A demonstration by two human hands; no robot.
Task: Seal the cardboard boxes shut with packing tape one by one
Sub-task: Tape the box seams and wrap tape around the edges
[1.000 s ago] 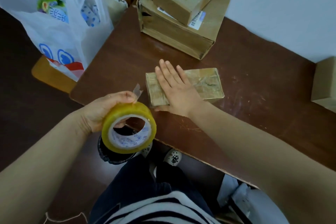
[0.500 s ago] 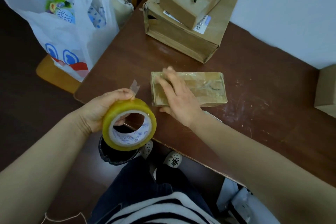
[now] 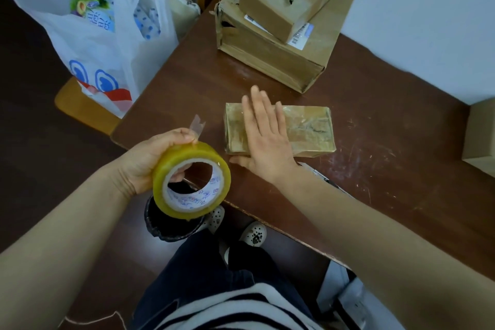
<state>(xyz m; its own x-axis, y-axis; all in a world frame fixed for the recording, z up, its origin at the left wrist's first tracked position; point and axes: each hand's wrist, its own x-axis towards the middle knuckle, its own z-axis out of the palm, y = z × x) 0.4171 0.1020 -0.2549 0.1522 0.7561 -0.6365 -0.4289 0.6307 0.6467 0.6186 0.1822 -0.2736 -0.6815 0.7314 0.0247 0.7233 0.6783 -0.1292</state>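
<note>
Head view: left hand (image 3: pixel 148 162) grips tape roll (image 3: pixel 187 155), blue core print unreadable; right hand (image 3: pixel 263 139) flat on taped box (image 3: pixel 308 128).

right hand (image 3: pixel 263 139) | rubbed across box (image 3: pixel 308 128) top | fingers now past far edge

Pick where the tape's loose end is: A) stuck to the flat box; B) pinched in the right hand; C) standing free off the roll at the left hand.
C: the loose end stands up off the tape roll gripped by the left hand; the right hand lies flat on the flat box.
</note>
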